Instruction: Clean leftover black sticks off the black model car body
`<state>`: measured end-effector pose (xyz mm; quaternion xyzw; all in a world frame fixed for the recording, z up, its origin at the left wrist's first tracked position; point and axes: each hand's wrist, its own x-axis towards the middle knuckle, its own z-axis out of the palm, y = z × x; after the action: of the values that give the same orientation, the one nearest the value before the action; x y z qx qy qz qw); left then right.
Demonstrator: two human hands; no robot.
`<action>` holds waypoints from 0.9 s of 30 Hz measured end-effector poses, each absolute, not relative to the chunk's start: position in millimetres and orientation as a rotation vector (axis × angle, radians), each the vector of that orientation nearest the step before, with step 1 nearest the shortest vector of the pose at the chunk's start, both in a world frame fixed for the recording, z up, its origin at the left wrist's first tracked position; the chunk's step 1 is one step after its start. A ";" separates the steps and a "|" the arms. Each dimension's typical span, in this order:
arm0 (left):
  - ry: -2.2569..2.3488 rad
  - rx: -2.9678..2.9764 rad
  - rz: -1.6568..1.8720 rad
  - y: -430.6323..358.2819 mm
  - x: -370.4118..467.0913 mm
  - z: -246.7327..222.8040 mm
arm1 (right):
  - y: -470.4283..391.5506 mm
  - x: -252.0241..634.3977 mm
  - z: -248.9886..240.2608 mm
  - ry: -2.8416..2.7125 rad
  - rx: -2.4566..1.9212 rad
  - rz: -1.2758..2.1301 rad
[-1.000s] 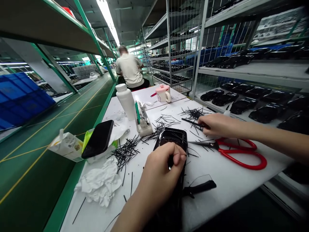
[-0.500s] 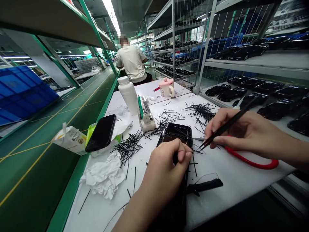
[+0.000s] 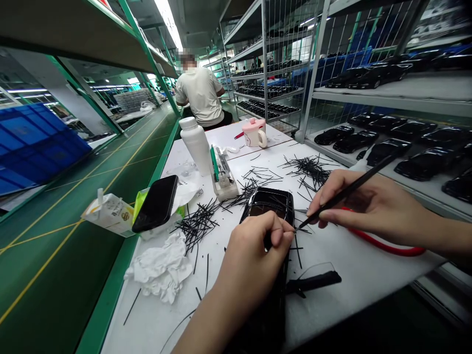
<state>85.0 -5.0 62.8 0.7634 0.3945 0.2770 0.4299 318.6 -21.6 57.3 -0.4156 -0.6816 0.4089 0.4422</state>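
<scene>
My right hand (image 3: 363, 199) grips black tweezers (image 3: 342, 194), whose tips meet the fingertips of my left hand. With thumb and finger pinched together, my left hand (image 3: 258, 250) holds something too small to make out. Beneath that hand lies a glossy black model car (image 3: 273, 196), its middle hidden by the hand and wrist. Thin black strips (image 3: 199, 223) lie in loose piles around the car, and more strips (image 3: 308, 169) lie beyond my right hand. Partly under the right hand is a red-handled tool (image 3: 387, 246). A flat black piece (image 3: 319, 282) rests right of the car.
On the left stand a drink carton (image 3: 110, 214), a phone (image 3: 155, 204) and crumpled tissue (image 3: 162, 268). Farther back are a white bottle (image 3: 197, 147), a tool holder (image 3: 224, 184) and a lidded mug (image 3: 254, 133). Racks of black model cars (image 3: 420, 162) line the right. A person (image 3: 201, 96) sits ahead.
The tweezers have moved left and down to my left fingertips, and their tips, apart before, have come together. My left hand has stayed nearly still.
</scene>
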 end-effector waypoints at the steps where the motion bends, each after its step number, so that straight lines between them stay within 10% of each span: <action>1: 0.984 1.905 0.691 -5.6 84.9 62.7 | -21.4 318.9 57.4 -1.683 -1.035 1.021; 27: 0.928 1.704 0.980 -3.3 85.2 63.2 | -11.3 298.9 20.9 -1.936 -0.869 1.067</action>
<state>85.2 -3.3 63.2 0.6938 0.3779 0.3990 0.4655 298.9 -11.3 20.9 -0.3392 -0.7560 0.4168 0.3737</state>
